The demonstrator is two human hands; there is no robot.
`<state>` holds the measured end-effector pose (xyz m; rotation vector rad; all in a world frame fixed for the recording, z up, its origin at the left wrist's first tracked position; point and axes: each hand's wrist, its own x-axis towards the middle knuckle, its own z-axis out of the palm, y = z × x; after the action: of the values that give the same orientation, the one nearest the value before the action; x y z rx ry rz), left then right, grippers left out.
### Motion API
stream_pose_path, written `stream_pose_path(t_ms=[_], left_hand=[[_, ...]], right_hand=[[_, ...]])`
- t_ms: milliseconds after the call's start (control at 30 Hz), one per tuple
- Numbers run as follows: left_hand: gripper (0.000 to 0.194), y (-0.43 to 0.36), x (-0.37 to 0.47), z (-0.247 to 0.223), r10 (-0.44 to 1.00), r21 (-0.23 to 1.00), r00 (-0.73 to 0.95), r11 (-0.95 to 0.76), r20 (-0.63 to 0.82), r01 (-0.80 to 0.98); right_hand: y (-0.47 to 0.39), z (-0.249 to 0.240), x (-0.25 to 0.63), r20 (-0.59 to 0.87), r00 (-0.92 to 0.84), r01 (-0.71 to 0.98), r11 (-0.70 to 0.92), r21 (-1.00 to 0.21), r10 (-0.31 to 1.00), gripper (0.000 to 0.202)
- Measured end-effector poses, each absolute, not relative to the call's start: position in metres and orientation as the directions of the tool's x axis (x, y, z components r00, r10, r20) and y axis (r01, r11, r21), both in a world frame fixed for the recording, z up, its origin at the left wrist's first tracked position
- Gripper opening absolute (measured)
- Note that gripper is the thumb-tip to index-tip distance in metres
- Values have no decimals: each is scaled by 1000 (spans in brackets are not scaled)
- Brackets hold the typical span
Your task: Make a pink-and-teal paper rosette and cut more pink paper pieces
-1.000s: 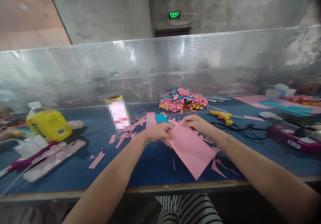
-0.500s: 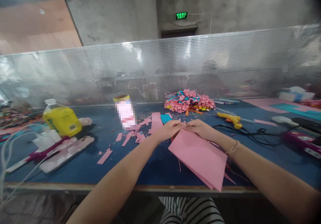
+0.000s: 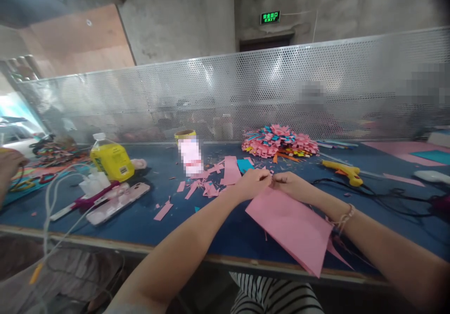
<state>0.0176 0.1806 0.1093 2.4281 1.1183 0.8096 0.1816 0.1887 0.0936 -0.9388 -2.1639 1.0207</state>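
My left hand (image 3: 253, 183) and my right hand (image 3: 288, 185) meet over the table, fingers pinched together at the top corner of folded or stacked pink paper (image 3: 291, 229). The paper slants toward me, its lower corner reaching past the table's front edge. What lies right between the fingertips is too small to make out. Just beyond my left hand are a pink paper strip (image 3: 231, 169) and a blue paper piece (image 3: 245, 166). Pink paper scraps (image 3: 211, 188) lie scattered to the left of it.
A fluffy pile of cut paper (image 3: 277, 140) stands behind my hands. To the right lies a yellow glue gun (image 3: 342, 171) with a black cord. At left are a yellow bottle (image 3: 112, 159), a phone (image 3: 119, 204), white cables and another person's hand (image 3: 12, 164).
The view has turned left, so the scene sits further right, and another person's hand now shows at the left edge. My hands keep their pinch at the paper's corner.
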Motion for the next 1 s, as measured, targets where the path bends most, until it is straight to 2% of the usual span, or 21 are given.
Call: stream_pose_path(t_ms=[333,500,633,733,933,1000], left_hand=[[24,186,9,117,784,578,504,-614,363,538],[24,195,-7,126,828,597,391,-561,403,573],[23,202,-19,129,858,633,255,-504,446,588],[24,208,-22,124,855,636,244,-507,458,582],[23,214,-22,115,903,806,260,-424,342,413],[22,212,-22,118,911,815,244,-408,334,411]], right_hand=[[192,103,194,157,-572,378,429,-821,805,45],[200,103,206,149,-549,436,434,-788,822,40],[205,105,212,122,-480,471,373,-800,869,37],[206,106,215,97,-425,506,325,-799,900,37],[202,105,211,202,-464,512,447,-734,862,32],[201,104,209,239,-483,509,492,-706,842,32]])
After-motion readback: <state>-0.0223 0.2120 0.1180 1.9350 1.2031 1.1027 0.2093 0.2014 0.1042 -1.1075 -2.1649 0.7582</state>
